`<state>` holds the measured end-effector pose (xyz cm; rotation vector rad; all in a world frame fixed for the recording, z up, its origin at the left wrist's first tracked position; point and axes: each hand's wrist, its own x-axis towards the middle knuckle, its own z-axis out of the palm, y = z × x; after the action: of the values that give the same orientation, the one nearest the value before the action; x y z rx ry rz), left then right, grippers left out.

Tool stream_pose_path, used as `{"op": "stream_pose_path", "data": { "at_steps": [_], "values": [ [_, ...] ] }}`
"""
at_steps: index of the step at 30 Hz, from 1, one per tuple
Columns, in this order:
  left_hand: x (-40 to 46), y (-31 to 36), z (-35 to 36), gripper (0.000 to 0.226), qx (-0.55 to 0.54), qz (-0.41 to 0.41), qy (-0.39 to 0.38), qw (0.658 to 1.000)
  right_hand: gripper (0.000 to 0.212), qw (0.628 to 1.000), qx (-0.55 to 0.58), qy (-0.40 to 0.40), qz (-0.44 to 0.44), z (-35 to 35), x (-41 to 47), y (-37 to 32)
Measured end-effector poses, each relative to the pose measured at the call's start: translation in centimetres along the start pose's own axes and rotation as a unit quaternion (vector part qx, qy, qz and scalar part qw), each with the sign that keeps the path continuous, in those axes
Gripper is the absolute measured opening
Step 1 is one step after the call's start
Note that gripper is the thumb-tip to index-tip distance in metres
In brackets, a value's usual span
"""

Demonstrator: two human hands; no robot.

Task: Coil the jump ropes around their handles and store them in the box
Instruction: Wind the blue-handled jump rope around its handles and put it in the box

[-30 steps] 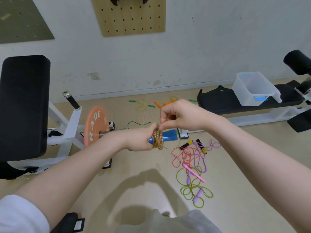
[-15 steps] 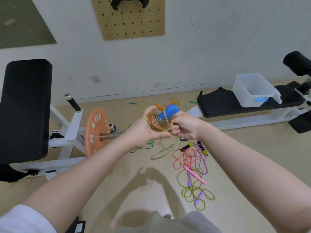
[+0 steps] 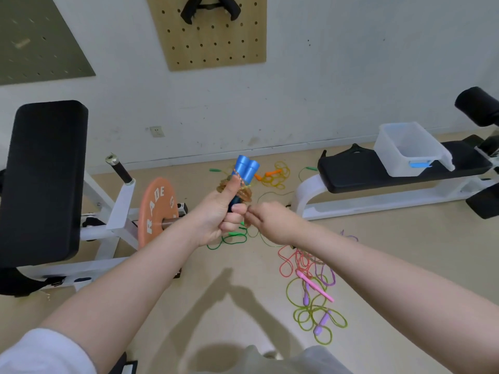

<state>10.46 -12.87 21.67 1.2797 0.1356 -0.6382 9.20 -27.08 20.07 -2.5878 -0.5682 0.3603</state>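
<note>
The left hand (image 3: 216,217) grips the two blue handles (image 3: 246,170) upright with amber rope (image 3: 244,194) coiled round them, thumb pressed on the coils, while the right hand (image 3: 270,221) pinches the rope's end just beside it, well apart from the clear box (image 3: 388,157) on the bench (image 3: 359,171).

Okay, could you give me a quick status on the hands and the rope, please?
Left hand grips blue handles, orange rope coiled round them. Right hand pinches the rope end. Box on bench, path open.
</note>
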Motion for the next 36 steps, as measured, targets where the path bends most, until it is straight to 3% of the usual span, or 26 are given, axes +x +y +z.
{"op": "stream_pose_path", "data": {
  "at_steps": [3, 8, 12, 15, 19, 21, 23, 26, 29, 32, 36],
  "values": [
    [0.0, 0.5, -0.9, 0.041, 0.110, -0.050, 0.079, 0.990, 0.028, 0.983, -0.178, -0.033, -0.027, -1.5, -1.3, -1.3],
    [-0.8, 1.1, 0.1, 0.045, 0.324, -0.112, 0.019, 0.939, 0.022, 0.931, -0.341, 0.020, -0.129, -4.1, -2.5, -2.2],
    [-1.0, 2.5, 0.4, 0.056, 0.288, -0.123, -0.021, 0.949, 0.028, 0.936, -0.262, 0.157, -0.174, -5.3, -2.9, -1.5],
    [-1.5, 2.7, 0.1, 0.061, 0.283, -0.135, -0.053, 0.948, 0.043, 0.951, -0.199, 0.185, -0.147, -5.8, -3.0, -0.6],
    [-1.7, 2.1, 0.7, 0.044, 0.401, -0.109, -0.056, 0.908, 0.067, 0.971, -0.186, 0.090, -0.123, -6.8, -2.9, -0.3],
    [-1.6, 1.7, 1.3, 0.037, 0.495, -0.103, -0.064, 0.860, 0.059, 0.962, -0.229, 0.028, -0.146, -6.5, -2.5, -0.5],
    [-1.5, 1.4, 1.6, 0.034, 0.526, -0.131, -0.073, 0.837, 0.053, 0.951, -0.265, -0.010, -0.156, -5.7, -2.0, -0.8],
    [-1.4, 1.3, 1.4, 0.036, 0.521, -0.179, -0.067, 0.832, 0.052, 0.939, -0.309, -0.023, -0.150, -4.3, -1.6, -0.9],
    [-1.2, 1.8, 1.0, 0.034, 0.529, -0.169, -0.072, 0.829, 0.064, 0.949, -0.277, -0.015, -0.148, -3.4, -1.4, -0.7],
    [-1.3, 2.8, 0.2, 0.033, 0.464, -0.144, -0.078, 0.871, 0.061, 0.969, -0.187, 0.013, -0.161, -3.1, -1.2, 0.0],
    [-1.8, 3.7, -0.8, 0.054, 0.367, -0.115, -0.097, 0.918, 0.053, 0.980, -0.090, 0.043, -0.173, -3.0, -1.2, 0.6]
  ]
}}
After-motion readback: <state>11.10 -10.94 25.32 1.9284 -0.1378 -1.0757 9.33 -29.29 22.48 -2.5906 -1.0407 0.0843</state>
